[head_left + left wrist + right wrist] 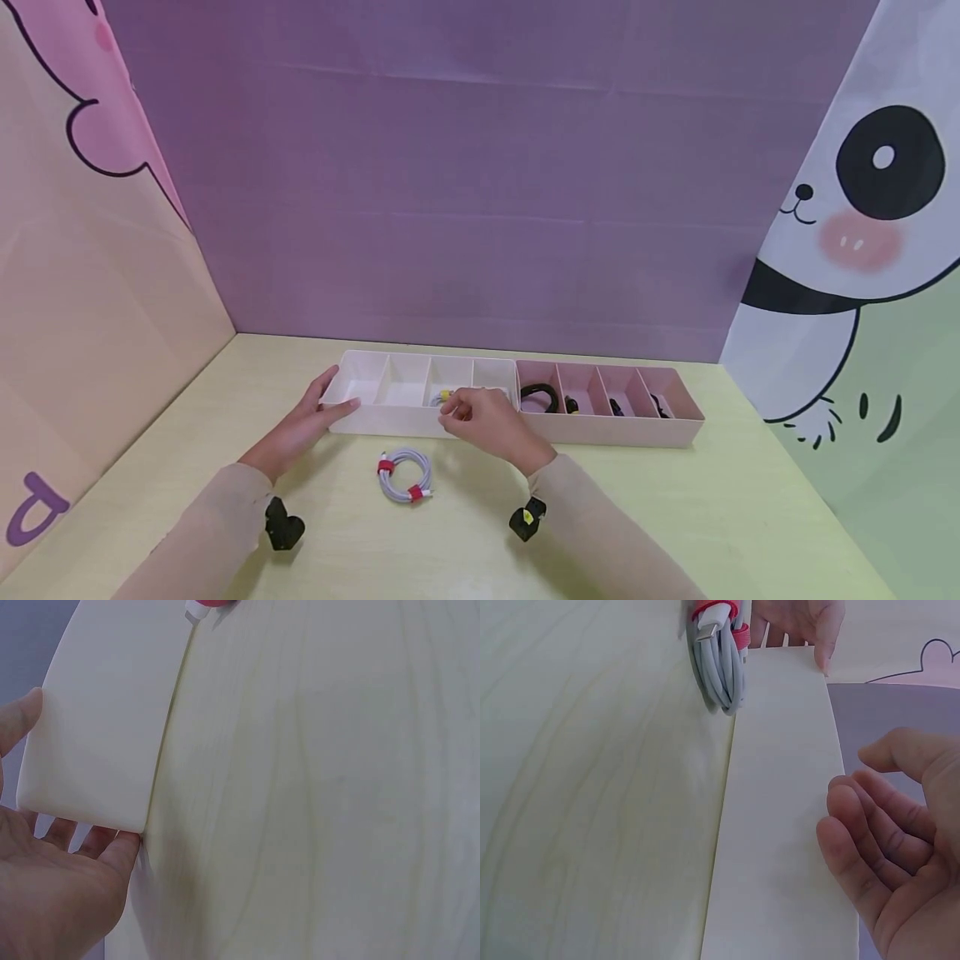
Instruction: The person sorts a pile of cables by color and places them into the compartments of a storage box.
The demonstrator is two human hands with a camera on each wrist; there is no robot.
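Note:
My left hand (pixel 303 417) grips the left end of a white divided box (pixel 390 422). Its thumb lies at the rim and its fingers press against the end wall, as the left wrist view shows. My right hand (pixel 487 421) hovers over the box's front rim with loosely curled fingers and nothing between them. Just beyond its fingertips, a cable with a yellow tie (pixel 442 396) lies in the third compartment from the left. On the table in front of the box lies a coiled light grey cable (pixel 405 452) with two red ties. My right hand partly hides the fourth compartment.
A pink divided box (pixel 615 430) stands end to end with the white one. Its compartments hold a black coiled cable (pixel 553 396) and several small dark items. Behind them rises a purple backdrop (pixel 472 208), and printed panels flank the wooden table (pixel 420 550).

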